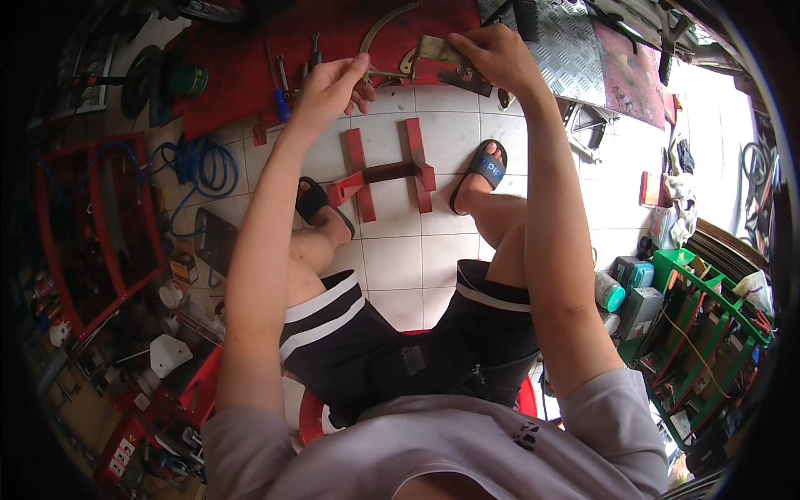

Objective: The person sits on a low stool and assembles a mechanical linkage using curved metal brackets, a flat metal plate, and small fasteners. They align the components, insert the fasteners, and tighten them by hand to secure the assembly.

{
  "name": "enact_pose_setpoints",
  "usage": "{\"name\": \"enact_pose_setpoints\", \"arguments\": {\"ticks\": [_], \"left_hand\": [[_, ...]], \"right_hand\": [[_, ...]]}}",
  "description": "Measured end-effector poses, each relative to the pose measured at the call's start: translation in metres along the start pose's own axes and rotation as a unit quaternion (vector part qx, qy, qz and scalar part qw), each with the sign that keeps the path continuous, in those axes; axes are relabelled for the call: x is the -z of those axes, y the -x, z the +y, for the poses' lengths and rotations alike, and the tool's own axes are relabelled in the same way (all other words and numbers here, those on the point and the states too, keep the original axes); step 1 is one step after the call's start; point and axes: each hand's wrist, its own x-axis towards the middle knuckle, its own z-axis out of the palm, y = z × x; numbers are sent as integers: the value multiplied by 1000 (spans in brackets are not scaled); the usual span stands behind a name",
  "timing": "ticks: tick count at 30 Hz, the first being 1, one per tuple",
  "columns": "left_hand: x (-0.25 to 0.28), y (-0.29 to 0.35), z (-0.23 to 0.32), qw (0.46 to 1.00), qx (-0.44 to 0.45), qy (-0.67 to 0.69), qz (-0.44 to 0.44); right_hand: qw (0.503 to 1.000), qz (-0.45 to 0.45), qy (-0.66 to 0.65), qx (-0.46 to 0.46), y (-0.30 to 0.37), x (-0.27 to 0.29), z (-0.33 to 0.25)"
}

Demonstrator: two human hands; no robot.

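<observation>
Both arms reach out over the near edge of a red work platform [229,71]. My left hand [327,93] is closed, pinching the end of a thin metal rod [387,75] between thumb and fingers. My right hand [497,60] grips a worn, flat metal bracket [438,51] by its right side. The rod's far end meets or lies close to the bracket; I cannot tell whether they are joined. Behind them is a curved metal strip [379,27]. Left of my left hand lie a wrench [282,72] and a blue-handled screwdriver [282,107].
A red metal stand [392,172] is on the tiled floor between my feet. To the left are a coiled blue hose [200,171] and a red frame rack [100,225]. A green rack [708,308] full of items stands right. Chequered metal plate [567,54] covers part of the platform.
</observation>
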Motion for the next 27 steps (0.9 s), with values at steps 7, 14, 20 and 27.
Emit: {"name": "enact_pose_setpoints", "arguments": {"ticks": [7, 14, 20, 27], "left_hand": [[-15, -4, -3, 971, -225, 29, 74], [1, -4, -2, 995, -94, -6, -16], [-9, -2, 0, 993, -101, 22, 49], [-15, -8, -2, 967, -241, 10, 78]], "right_hand": [[998, -20, -50, -22, 5, 8, -9], [999, -30, -36, -24, 4, 7, -3], [999, -19, -38, -31, 5, 7, -4], [1000, 10, -8, -12, 0, 2, 4]]}}
